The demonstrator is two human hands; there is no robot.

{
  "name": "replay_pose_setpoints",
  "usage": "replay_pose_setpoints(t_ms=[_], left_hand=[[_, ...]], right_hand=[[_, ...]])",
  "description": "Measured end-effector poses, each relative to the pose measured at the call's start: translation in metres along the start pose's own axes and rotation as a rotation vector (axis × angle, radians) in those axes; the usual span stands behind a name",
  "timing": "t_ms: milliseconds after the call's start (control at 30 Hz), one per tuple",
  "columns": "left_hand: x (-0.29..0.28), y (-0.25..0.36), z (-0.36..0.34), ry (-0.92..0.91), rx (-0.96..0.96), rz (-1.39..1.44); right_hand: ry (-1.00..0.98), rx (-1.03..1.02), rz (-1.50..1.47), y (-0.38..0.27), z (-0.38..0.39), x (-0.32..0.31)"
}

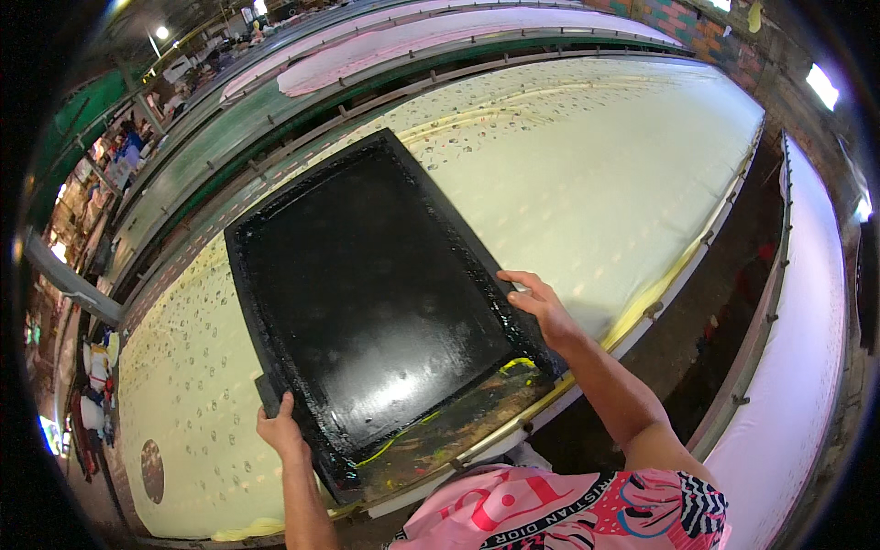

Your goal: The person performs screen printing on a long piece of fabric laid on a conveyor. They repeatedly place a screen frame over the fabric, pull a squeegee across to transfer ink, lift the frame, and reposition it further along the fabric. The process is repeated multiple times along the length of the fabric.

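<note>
A large black screen-printing frame (367,275) lies at a slant over pale yellow fabric (623,174), wet black ink shining along its inner edges. My left hand (282,431) grips its left side near the close corner, thumb on top and the other fingers mostly hidden. On the opposite side, my right hand (539,307) holds the right edge, its fingers reaching over the rim. Bright yellow smears mark the frame's stained near end (449,426). Small dark printed motifs cover the fabric to the left and beyond the frame.
The fabric lies on a long table with a metal rail (495,440) along its near edge. Another table with pale pink cloth (788,367) stands at the right, across a dark aisle (706,321). Beyond are a green table (220,137) and more pink cloth (385,60).
</note>
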State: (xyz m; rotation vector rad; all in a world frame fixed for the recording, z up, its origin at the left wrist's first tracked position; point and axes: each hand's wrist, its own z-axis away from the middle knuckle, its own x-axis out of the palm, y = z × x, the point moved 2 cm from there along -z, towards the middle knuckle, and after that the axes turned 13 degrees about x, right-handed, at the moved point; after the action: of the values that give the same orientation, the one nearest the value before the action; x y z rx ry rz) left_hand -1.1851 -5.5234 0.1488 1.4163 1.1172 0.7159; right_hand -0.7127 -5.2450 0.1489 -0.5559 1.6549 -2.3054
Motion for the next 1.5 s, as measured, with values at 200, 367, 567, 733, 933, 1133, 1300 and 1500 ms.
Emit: replay_pose_setpoints(t_ms=[200,367,567,733,933,1133,1300,1500], left_hand=[[0.046,0.001,0.045,0.022,0.014,0.042],[0.090,0.013,0.063,-0.028,0.028,-0.028],[0.081,0.003,0.070,-0.034,0.029,0.000],[0.085,-0.013,0.065,-0.092,0.081,-0.021],[0.098,-0.002,0.072,-0.134,0.092,-0.066],[0.103,-0.020,0.066,-0.170,0.043,-0.173],[0.092,-0.023,0.067,-0.136,0.047,-0.173],[0.098,-0.030,0.063,-0.140,0.121,-0.229]], right_hand=[[0.078,-0.062,0.055,-0.008,0.002,-0.066],[0.110,-0.136,0.059,-0.004,0.006,-0.112],[0.067,-0.035,0.022,-0.016,0.004,-0.104],[0.023,-0.035,-0.031,-0.005,0.000,-0.122],[0.121,-0.100,0.436,-0.019,0.016,-0.112],[-0.266,-0.652,0.916,-0.017,0.090,-0.035],[-0.493,-0.637,1.228,0.019,0.128,0.016],[-0.317,-0.692,1.346,-0.004,0.124,0.049]])
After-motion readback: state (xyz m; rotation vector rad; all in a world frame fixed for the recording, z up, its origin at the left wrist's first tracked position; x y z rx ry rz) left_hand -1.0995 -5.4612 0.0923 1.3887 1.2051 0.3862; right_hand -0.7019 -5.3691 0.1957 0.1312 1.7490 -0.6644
